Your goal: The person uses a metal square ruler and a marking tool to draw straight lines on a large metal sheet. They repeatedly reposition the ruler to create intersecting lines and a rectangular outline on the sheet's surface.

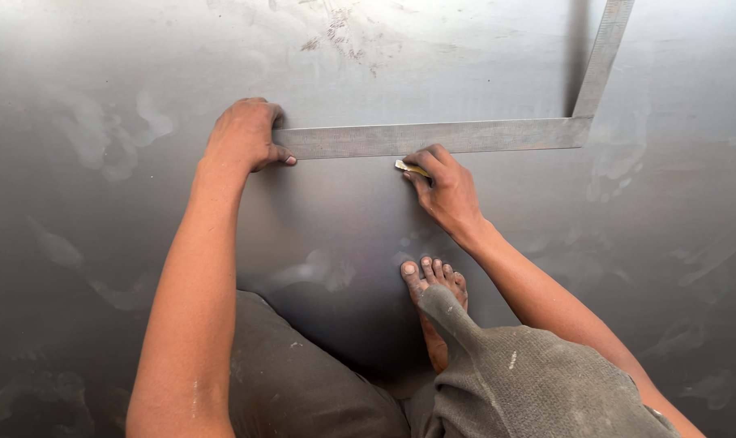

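The step in hand looked like marking a line along a straightedge: a person crouched on a large grey metal sheet [100,65] with a steel framing square [433,136] laid flat on it. The left hand [242,134] was pressed down on the near end of the square's long arm, fingers curled over the end and thumb lying along its lower edge, pinning it to the sheet. The right hand [445,186] was closed in a pinch on a small pale marker [408,168], perhaps chalk or a soapstone stick, though too little of it showed to tell which. Its tip sat just below the lower edge of the long arm, touching or nearly touching it, about midway between the left hand and the square's corner. The short arm of the square ran up toward the far edge of the view, off to the right. A bare foot [433,284] was planted on the sheet just beneath the right wrist, well apart from the square. By my judgement, continuing the stroke would call for steady downward pressure from the left hand, since the smooth sheet would let the square slip easily, and for the marker being kept tight against the edge.
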